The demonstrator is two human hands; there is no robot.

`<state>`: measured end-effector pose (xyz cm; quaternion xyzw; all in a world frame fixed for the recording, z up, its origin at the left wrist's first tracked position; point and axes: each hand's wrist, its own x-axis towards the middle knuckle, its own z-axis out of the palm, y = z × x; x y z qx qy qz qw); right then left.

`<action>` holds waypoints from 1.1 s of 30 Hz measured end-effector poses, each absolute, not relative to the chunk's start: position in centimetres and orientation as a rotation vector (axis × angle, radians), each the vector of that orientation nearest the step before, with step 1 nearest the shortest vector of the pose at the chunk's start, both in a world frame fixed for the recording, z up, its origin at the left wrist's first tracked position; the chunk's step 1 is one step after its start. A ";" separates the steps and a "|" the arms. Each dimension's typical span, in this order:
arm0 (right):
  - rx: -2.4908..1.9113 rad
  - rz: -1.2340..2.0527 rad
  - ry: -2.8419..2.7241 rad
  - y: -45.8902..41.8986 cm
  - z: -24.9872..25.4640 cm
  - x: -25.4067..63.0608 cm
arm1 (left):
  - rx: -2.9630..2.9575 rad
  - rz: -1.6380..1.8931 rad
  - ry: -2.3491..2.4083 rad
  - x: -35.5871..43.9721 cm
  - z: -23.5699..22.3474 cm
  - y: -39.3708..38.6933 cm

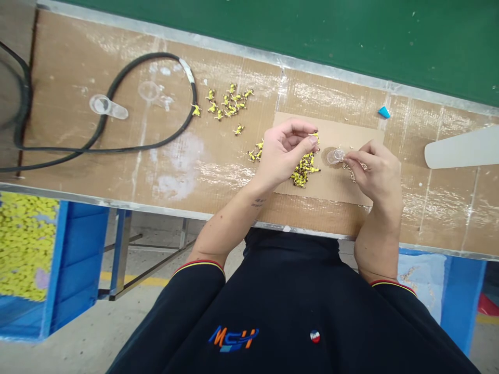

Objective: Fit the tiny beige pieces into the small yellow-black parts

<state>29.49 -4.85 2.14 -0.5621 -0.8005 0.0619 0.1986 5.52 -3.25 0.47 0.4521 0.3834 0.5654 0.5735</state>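
Note:
My left hand (288, 150) pinches a small yellow figure (316, 136) with dark tips between thumb and forefinger, above the cardboard sheet (331, 124). Below that hand lies a heap of similar yellow figures (304, 171), partly covered by it. My right hand (376, 171) has thumb and forefinger pressed together at the rim of a small clear cup (334, 156). Whatever sits between those fingertips is too small to make out. Tiny pale pieces (351, 174) are scattered on the sheet, some hidden by the right hand.
More yellow figures (230, 104) lie left on the table. A black cable (144, 149) loops past a clear plastic piece (107, 107). A blue piece (384, 112) and a white cylinder (460, 148) are at right. Below stands a blue crate (78, 254) of yellow parts.

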 end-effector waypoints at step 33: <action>-1.554 0.131 -2.293 -5.1 2.2 29.0 | 1.190 1.359 0.889 5.4 0.0 -3.2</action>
